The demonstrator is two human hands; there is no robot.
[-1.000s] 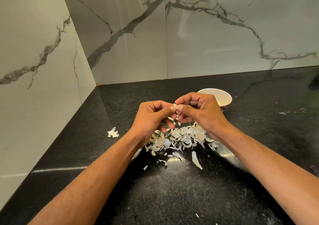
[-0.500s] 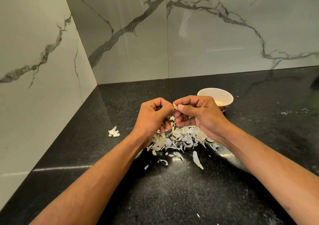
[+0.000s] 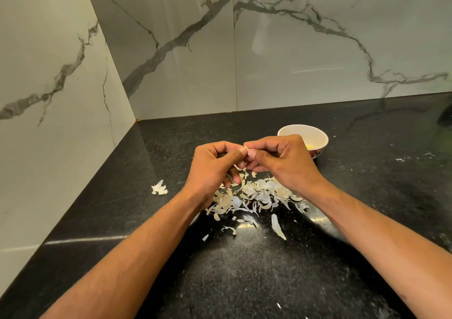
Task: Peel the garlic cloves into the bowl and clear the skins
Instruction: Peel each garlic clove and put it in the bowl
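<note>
My left hand [image 3: 215, 167] and my right hand [image 3: 281, 162] meet above the black counter, fingertips pinched together on a small garlic clove [image 3: 246, 147] of which only a pale sliver shows. Below them lies a pile of papery garlic skins [image 3: 254, 196]. A white bowl [image 3: 315, 135] with a dark patterned outside stands just behind my right hand, something yellowish inside it; my hand hides part of its front.
A separate clump of skin [image 3: 159, 188] lies to the left of the pile, and loose flakes [image 3: 278, 227] lie nearer to me. The black stone counter [image 3: 244, 282] runs into a corner of marble wall tiles [image 3: 61, 86] on the left and behind.
Both hands stay pinched on the clove with small finger shifts; they sit slightly higher and nearer the bowl in the view. The pile and bowl have not moved.
</note>
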